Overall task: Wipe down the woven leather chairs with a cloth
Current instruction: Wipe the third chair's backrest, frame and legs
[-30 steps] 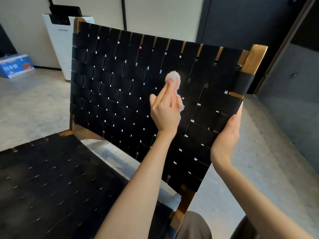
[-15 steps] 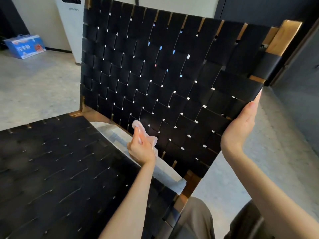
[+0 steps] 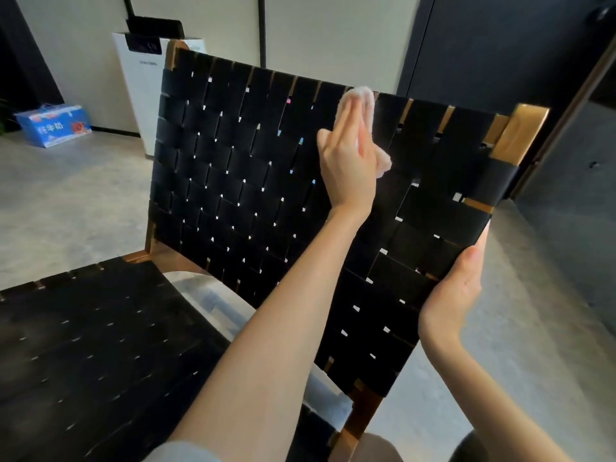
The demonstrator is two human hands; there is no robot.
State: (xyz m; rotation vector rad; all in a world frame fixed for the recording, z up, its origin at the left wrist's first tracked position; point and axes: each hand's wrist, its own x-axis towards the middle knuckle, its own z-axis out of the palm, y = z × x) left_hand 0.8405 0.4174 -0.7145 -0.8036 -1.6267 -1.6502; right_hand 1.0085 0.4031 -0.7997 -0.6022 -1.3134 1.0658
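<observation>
High on the chair back (image 3: 233, 195), just under its top edge and right of the middle, a pink cloth (image 3: 363, 98) was pressed flat against the black woven straps by the left hand (image 3: 348, 161). That hand's fingers were held straight and close together over the cloth, pointing up, with the thumb set slightly out to the left. A fold of cloth was left showing past the fingertips, and another bunch by the right side of the palm. The right edge of the chair back was held lower down by the right hand (image 3: 453, 288), whose thumb was laid on the front of the straps while its fingers were hidden behind them. A light wooden post (image 3: 520, 135) was seen at the upper right corner of the chair back, wrapped below by a black strap. The seat (image 3: 100, 345), woven of the same dark straps, was spread at the lower left, and the grey floor (image 3: 73, 201) could be seen through a gap between it and the chair back. Behind the chair back, a white appliance (image 3: 140, 81) was stood against the pale wall (image 3: 333, 35), and a blue box (image 3: 55, 125) was set on the floor to its left, apart from it.
</observation>
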